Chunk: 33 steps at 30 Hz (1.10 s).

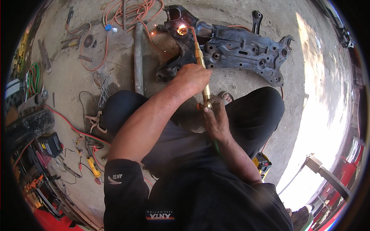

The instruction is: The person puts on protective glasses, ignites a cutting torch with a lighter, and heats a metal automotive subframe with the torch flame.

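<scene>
Workshop, metalwork kind: lit torch [199,57] at a dark metal frame [246,50]. Concrete floor [69,92] strewn with orange hose [106,46], loose wires [102,89], a clamp [96,121], metal pipe [138,57] and a yellow tool [93,165]. Green coil [34,79] off to the left.

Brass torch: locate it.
The brass torch is in the head view's upper half, right of centre, gripped by left hand and right hand, tip at the left part of the dark metal frame.

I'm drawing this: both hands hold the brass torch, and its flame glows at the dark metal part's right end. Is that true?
No: the head view shows the flame at the left end of the dark metal part. The left hand and right hand do hold the brass torch.
</scene>
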Tool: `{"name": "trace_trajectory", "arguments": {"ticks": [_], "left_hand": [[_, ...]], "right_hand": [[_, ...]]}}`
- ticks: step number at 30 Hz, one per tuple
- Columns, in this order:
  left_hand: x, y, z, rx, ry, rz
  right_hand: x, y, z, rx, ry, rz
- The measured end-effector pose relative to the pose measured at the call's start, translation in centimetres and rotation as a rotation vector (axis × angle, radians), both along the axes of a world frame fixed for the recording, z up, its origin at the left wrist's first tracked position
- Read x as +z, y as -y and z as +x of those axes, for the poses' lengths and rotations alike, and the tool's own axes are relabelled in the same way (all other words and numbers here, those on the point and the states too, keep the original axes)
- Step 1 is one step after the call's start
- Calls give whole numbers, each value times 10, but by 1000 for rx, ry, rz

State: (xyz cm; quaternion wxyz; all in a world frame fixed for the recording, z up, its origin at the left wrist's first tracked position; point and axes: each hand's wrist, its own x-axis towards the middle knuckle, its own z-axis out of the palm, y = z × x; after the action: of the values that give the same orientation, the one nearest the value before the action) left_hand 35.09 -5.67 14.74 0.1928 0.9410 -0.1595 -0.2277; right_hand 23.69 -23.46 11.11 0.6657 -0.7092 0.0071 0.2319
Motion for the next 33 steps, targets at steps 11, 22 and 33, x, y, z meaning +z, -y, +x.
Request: {"name": "trace_trajectory", "arguments": {"ticks": [11, 22, 33], "left_hand": [[2, -1, -1, 8, 0, 9], [1, -2, -1, 3, 21, -1], [2, -2, -2, -23, 38, -2]], "right_hand": [[-9, 3, 0, -13, 17, -87], [-7, 1, 0, -32, -29, -7], [4, -2, 0, -91, -119, 204]]}}
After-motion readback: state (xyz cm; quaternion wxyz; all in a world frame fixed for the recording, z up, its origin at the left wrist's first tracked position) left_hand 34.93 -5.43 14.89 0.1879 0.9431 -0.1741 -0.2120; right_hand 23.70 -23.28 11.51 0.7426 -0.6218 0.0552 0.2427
